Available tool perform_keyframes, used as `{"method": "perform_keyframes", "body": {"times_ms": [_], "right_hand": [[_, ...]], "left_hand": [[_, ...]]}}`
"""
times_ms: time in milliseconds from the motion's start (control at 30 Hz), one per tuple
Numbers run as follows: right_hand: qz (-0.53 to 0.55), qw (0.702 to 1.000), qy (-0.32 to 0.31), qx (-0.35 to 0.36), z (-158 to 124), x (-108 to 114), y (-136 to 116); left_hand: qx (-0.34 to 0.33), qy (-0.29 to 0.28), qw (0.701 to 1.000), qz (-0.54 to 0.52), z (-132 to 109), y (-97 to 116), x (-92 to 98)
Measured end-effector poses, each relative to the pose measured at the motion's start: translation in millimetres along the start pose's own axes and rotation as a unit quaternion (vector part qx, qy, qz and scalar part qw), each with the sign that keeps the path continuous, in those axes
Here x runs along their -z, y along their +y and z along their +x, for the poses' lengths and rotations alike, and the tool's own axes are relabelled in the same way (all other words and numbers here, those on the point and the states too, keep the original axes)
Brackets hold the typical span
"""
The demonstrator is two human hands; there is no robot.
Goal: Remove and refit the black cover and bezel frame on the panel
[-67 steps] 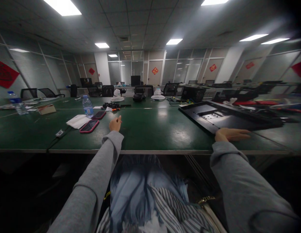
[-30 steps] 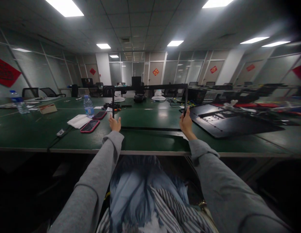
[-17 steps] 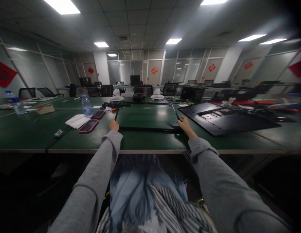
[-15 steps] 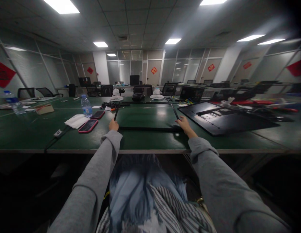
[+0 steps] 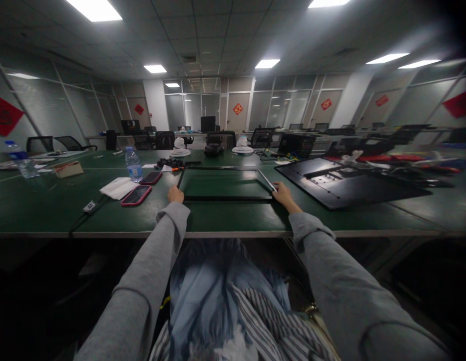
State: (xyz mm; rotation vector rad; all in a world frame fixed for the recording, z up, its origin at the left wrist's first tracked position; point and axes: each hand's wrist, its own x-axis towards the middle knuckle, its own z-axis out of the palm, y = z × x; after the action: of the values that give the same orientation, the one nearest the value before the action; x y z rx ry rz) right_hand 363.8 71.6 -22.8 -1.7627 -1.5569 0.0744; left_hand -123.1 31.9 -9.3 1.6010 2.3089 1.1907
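Between my hands is a thin black rectangular frame (image 5: pixel 228 198), much like a monitor bezel, with green tabletop showing through its opening. My left hand (image 5: pixel 175 194) grips it at the near left corner, fingers closed round the side bar. At the near right corner my right hand (image 5: pixel 283 194) pinches the other side bar, which catches the light. The frame is held low over the table; whether its far bar touches the surface I cannot tell. A dark flat panel (image 5: pixel 349 188), resembling a monitor back, lies to the right of my right hand.
Left of my left hand lie a phone with a pink edge (image 5: pixel 137 195), a second phone (image 5: pixel 151 178), white tissues (image 5: pixel 119 187) and a water bottle (image 5: pixel 133 165). Two small white fans (image 5: pixel 179 147) stand beyond the frame. A cable (image 5: pixel 82 216) runs over the table's front edge.
The frame's far bar has come lower and closer to me, and its right side has shifted left. My right hand has moved slightly left with it; my left hand stays nearly still.
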Motion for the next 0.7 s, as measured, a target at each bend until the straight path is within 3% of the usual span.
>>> {"method": "perform_keyframes", "body": {"times_ms": [467,700], "right_hand": [[0.021,0.999,0.026,-0.042,0.9,-1.1,5.1],[0.015,1.000,-0.016,-0.009,2.1,-4.7,7.9]], "left_hand": [[-0.005,-0.012,1.000,0.023,0.6,-1.5,2.6],[-0.028,-0.016,0.999,0.034,-0.3,-2.7,-1.7]]}}
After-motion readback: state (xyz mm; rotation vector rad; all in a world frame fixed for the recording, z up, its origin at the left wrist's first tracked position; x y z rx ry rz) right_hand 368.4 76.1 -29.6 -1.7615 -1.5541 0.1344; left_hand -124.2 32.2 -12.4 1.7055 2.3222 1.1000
